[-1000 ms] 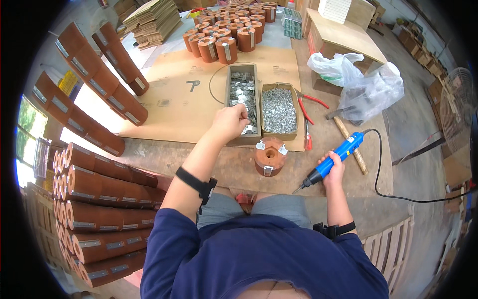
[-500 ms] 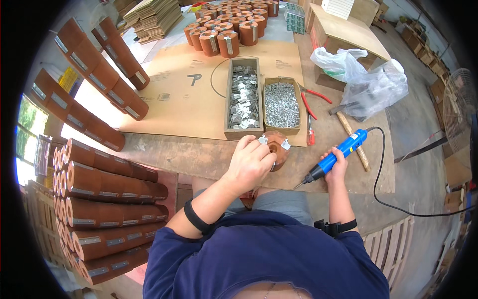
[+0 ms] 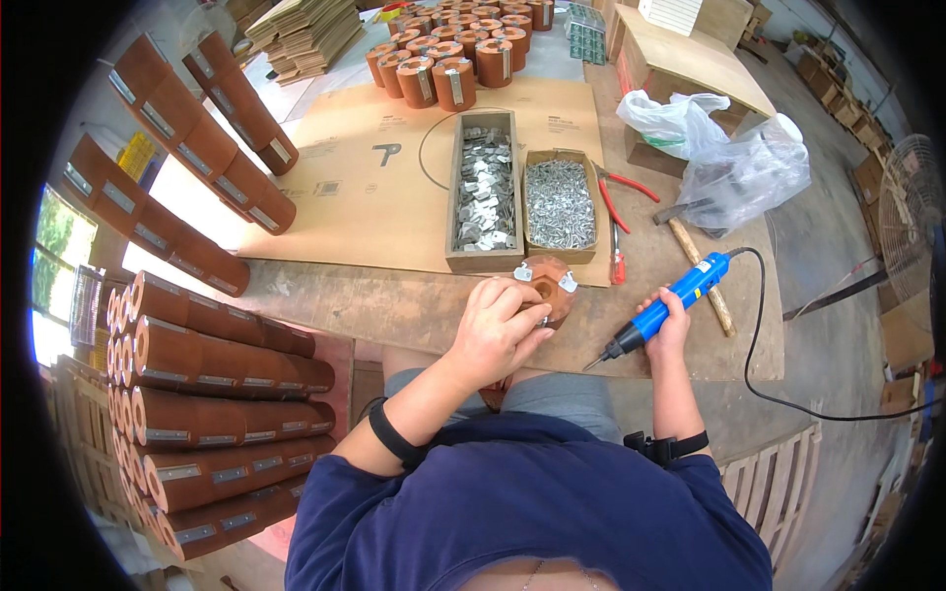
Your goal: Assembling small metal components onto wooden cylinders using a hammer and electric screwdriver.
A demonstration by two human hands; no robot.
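Cardboard (image 3: 345,219) bears print (image 3: 387,155); left hand (image 3: 495,330) sits half closed at brown cylinder (image 3: 558,295), hold unclear; right hand (image 3: 669,325) grips screwdriver (image 3: 693,286).

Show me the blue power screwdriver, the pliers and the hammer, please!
Blue power screwdriver (image 3: 647,323): head view, on its blue body.
Pliers (image 3: 636,185): head view, on one red handle.
Hammer (image 3: 684,242): head view, on its wooden handle.

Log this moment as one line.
left hand at brown cylinder | right hand holding blue power screwdriver | beyond cylinder: wooden box of metal pieces, cardboard box
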